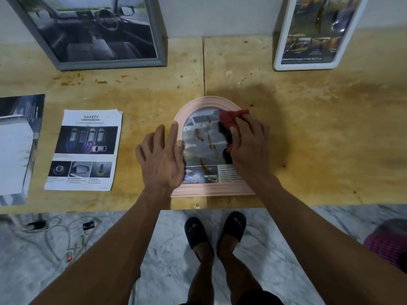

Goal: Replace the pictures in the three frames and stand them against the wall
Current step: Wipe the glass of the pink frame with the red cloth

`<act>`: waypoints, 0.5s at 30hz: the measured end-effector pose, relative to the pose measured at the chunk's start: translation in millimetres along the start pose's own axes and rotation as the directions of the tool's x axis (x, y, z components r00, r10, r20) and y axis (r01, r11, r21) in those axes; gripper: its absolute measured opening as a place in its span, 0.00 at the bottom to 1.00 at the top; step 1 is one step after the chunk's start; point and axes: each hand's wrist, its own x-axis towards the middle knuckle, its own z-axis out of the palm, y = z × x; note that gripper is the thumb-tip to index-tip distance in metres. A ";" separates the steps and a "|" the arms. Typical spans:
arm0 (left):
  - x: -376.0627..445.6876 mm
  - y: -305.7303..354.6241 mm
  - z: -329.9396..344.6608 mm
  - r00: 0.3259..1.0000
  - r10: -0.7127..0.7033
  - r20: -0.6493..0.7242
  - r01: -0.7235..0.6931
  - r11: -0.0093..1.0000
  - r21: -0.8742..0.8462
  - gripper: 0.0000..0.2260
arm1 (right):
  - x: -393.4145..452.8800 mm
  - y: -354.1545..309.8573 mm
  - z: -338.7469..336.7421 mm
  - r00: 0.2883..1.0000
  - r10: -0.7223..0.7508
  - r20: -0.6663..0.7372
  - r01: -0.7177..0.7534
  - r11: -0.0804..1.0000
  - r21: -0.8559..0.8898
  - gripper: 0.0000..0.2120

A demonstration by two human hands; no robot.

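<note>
A pink arched frame (206, 102) lies flat near the table's front edge, with a car picture under its glass. My left hand (161, 157) rests flat on the frame's left side, fingers spread. My right hand (248, 148) presses a red and black cloth (231, 118) onto the glass at the upper right. A grey frame (110, 63) with a car-interior picture leans on the wall at the back left. A white frame (284, 51) with a car brochure picture leans on the wall at the back right.
A loose "SAFETY" sheet (86, 150) lies left of the pink frame, and a dark brochure page (17, 146) lies at the far left edge. The plywood table (319, 128) has a seam down its middle. Cables (57, 234) and a purple basket (387, 245) are on the floor.
</note>
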 end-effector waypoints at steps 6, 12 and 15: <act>0.3 -0.6 1.4 1.000 -0.009 0.001 0.009 1.000 -0.007 0.23 | 20.0 -4.3 -9.1 0.995 -0.104 -0.009 0.104 0.995 -0.010 0.10; 0.0 -0.5 3.2 1.000 -0.019 0.003 0.019 1.000 -0.019 0.23 | 18.5 -11.5 5.5 0.989 -0.120 0.084 0.133 0.977 -0.165 0.13; 0.1 -0.5 4.1 1.000 -0.021 0.014 0.022 0.999 -0.024 0.23 | 20.2 -16.6 8.9 0.987 -0.111 0.114 0.129 0.977 -0.172 0.10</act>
